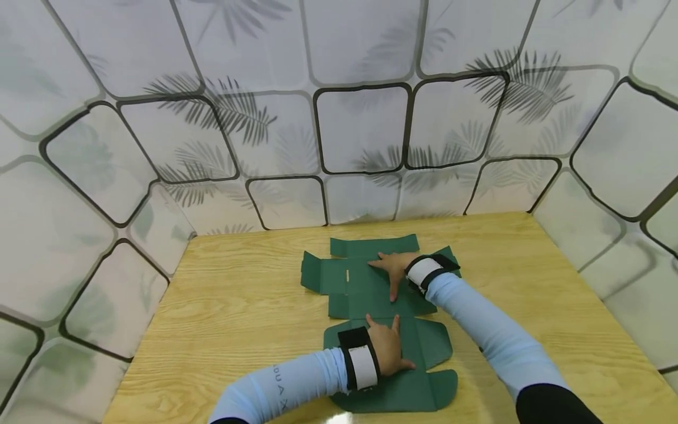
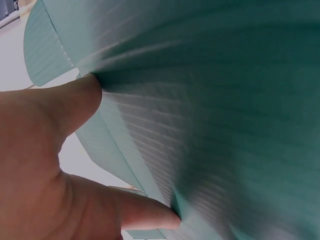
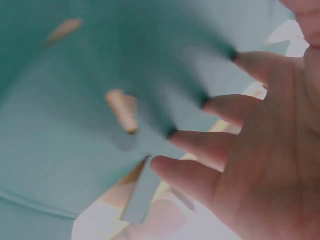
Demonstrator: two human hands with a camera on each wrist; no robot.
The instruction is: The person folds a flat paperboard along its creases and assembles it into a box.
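One flat green cardboard sheet (image 1: 365,306) lies on the table (image 1: 238,294) beneath both grips. I see my left grip (image 1: 385,348) spread over its near panels, my right grip (image 1: 394,268) spread over the far ones, neither clasping anything. I judge it light, stiff within panels, pliable at creases, easily dented; the rounded flaps (image 1: 434,343) right of the left grip seem best for pinching. My wristband (image 1: 424,271) partly hides the flap (image 1: 447,251) right of the right grip; the right wrist view is blurred.
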